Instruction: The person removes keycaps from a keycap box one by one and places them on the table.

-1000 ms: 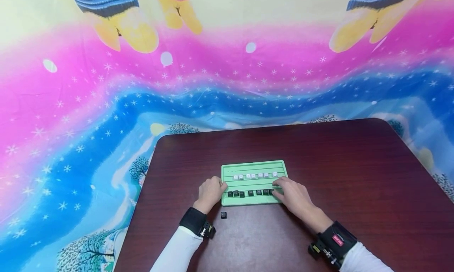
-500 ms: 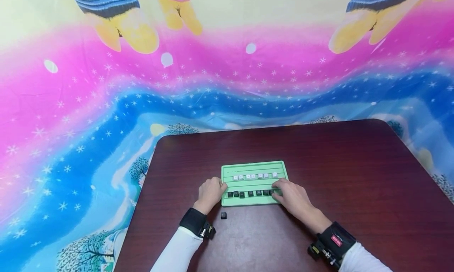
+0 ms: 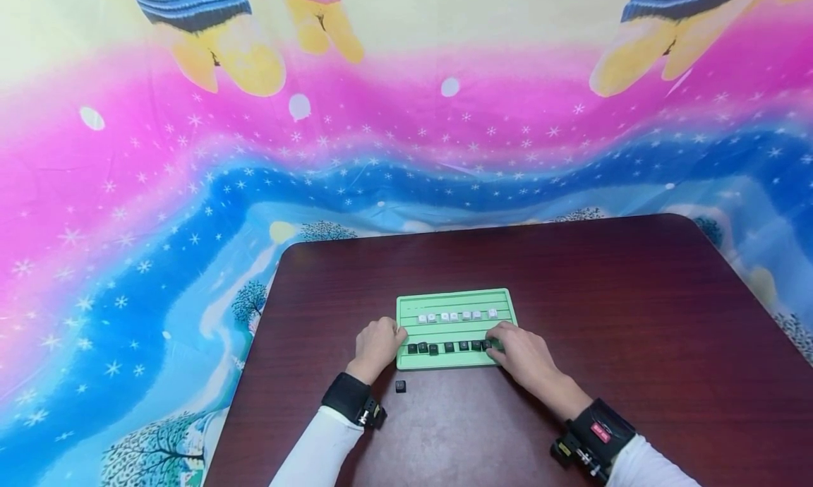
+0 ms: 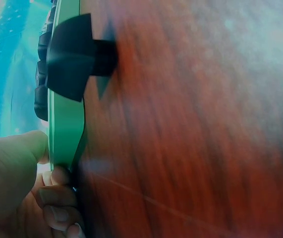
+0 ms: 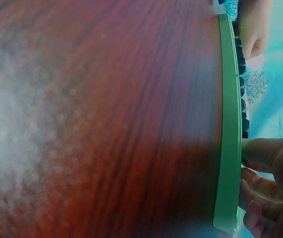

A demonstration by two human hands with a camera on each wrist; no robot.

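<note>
Against the right fingers (image 3: 503, 327) rests a black keycap (image 3: 487, 344) (row's rightmost).

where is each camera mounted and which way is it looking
Head: worn on the head, looking forward and down at the green tray and table; left hand, right hand and white sleeves show.
Left wrist: worn there, looking across the table at the tray's side and a loose black key; left hand shows.
Right wrist: worn there, looking at the tray's side; right hand shows, left hand beyond.
Shared: both wrist views catch tray and left hand.
</note>
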